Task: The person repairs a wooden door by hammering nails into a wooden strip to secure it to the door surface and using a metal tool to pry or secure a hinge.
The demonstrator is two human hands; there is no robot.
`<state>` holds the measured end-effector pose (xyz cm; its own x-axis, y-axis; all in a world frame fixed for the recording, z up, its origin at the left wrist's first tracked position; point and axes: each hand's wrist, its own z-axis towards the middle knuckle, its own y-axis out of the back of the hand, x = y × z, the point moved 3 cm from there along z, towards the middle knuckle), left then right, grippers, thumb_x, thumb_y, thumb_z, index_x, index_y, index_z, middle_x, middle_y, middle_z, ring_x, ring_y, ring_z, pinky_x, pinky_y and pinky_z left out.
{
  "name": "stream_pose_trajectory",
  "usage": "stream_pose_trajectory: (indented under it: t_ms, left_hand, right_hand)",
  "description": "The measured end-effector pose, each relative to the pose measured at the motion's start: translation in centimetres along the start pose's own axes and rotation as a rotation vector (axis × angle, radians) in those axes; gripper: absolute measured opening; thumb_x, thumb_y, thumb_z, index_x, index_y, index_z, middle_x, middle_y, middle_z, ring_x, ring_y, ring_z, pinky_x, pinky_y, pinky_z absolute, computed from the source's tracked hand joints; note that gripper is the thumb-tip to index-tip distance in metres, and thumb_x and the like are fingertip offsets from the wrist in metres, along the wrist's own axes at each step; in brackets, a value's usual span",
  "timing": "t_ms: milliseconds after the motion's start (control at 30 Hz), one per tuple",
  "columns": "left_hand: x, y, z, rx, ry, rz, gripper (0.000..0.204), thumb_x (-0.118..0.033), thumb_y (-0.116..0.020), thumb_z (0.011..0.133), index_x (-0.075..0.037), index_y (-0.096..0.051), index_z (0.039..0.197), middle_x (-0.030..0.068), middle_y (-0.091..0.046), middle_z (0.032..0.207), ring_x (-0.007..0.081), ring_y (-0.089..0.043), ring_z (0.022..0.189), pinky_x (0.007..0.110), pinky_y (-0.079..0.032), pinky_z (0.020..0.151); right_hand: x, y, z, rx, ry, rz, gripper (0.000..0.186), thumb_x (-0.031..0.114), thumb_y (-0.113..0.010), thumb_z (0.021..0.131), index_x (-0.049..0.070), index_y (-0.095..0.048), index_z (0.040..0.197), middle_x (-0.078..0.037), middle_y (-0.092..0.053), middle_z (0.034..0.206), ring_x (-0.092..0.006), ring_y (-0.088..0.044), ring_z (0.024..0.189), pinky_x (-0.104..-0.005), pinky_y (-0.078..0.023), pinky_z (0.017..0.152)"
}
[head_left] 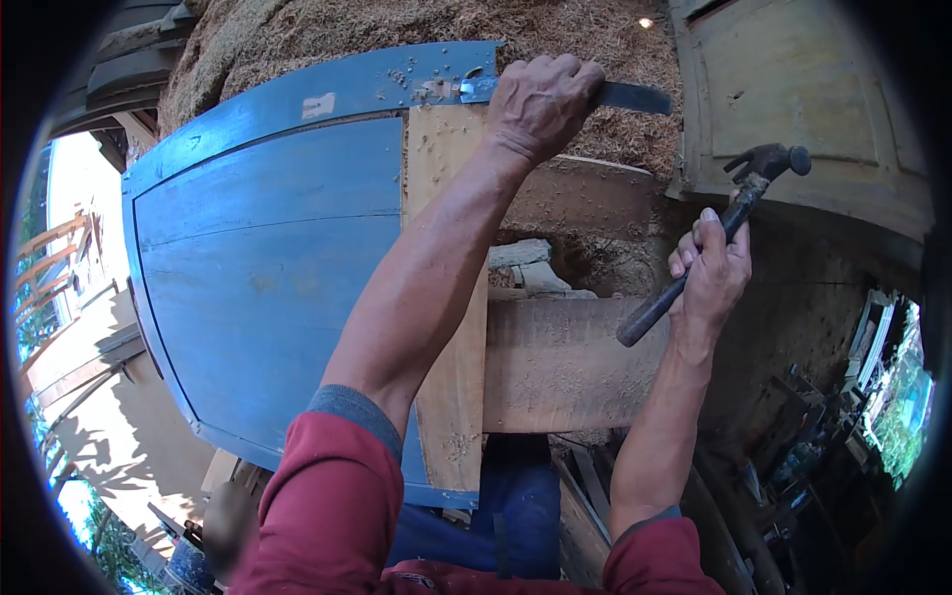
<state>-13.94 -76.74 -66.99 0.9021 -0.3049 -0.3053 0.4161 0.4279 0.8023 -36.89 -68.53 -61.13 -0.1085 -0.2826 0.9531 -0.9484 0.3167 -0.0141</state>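
Observation:
My left hand [547,104] is closed around a long flat dark metal chisel [638,97]. One end sticks out to the right of my fist; the other end reaches the far edge of a blue panelled door [268,248]. Wood chips and a bare chipped patch [434,91] lie beside that end. My fist hides the chisel's middle. Off to the right, my right hand [712,268] grips the dark handle of a claw hammer [769,164], its head raised up and to the right, apart from the chisel.
A bare wooden strip [451,397] runs along the door's right side. Brown boards [575,362] with shavings lie right of it. Heaped shavings [595,35] cover the far side. A yellowish panelled door [793,99] stands at the far right, with dark clutter [793,476] below it.

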Motion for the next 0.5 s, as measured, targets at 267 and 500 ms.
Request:
stream_pose_trajectory:
  t_ms: [267,500]
  left_hand:
    - [0.5,0.6,0.2,-0.056,0.019,-0.072,0.01,-0.025,-0.064,0.092,-0.016,-0.061,0.094,0.0046,-0.059,0.077,0.026,-0.065,0.073,0.041,-0.051,0.063]
    - [0.4,1.0,0.1,-0.055,0.004,-0.086,0.009,-0.024,-0.062,0.093,-0.015,-0.059,0.092,0.0049,-0.058,0.077,0.0259,-0.064,0.072,0.041,-0.05,0.063]
  right_hand:
    - [-1.9,-4.2,-0.3,0.246,0.072,-0.435,0.047,0.007,-0.06,0.097,0.003,-0.045,0.141,0.005,-0.043,0.069,-0.004,-0.043,0.05,-0.0219,-0.038,0.04]
    - [-1.6,-4.0,-0.7,0.14,0.12,-0.369,0.039,0.007,-0.058,0.097,0.001,-0.05,0.134,0.003,-0.046,0.072,-0.0037,-0.044,0.053,-0.0232,-0.038,0.043]
